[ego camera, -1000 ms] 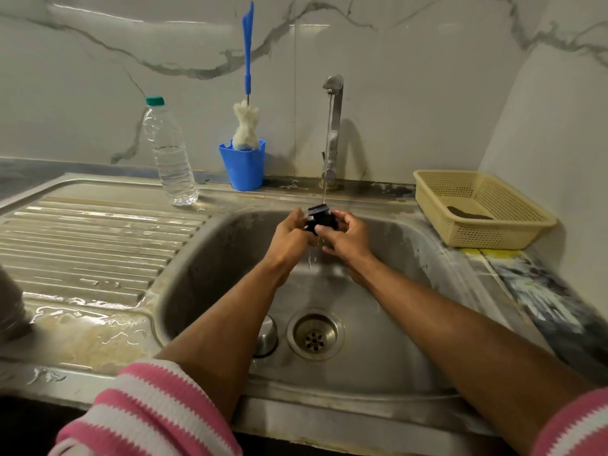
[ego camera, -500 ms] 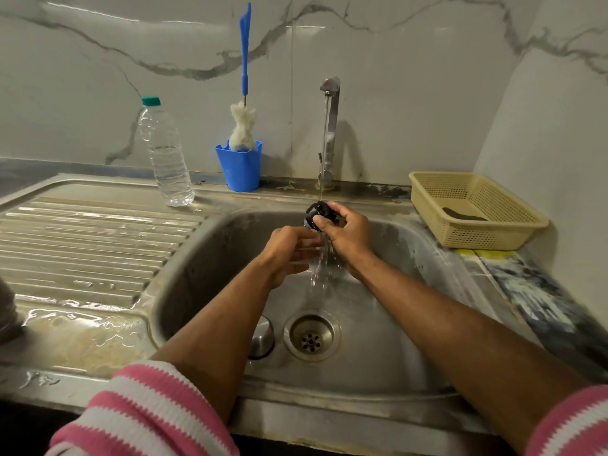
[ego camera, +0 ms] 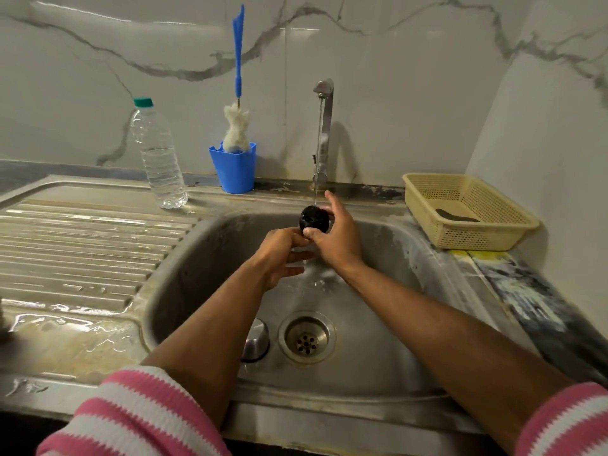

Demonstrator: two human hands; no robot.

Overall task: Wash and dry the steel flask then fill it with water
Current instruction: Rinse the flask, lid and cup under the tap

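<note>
Right hand gripping black cap under tap stream, left hand seemingly loose-fingered, no legible writing

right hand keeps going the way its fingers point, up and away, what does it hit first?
Likely the tap: the right hand, gripping the black cap, has fingertips just short of the tap's base. Depth is unclear, so it could slip past to the marble wall.

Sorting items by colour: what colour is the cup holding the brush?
Blue. The cup shows clearly in the head view, behind the sink.

Dim warm light, glare on wet drainboard; edges bowed, perhaps motion-blurred.
</note>
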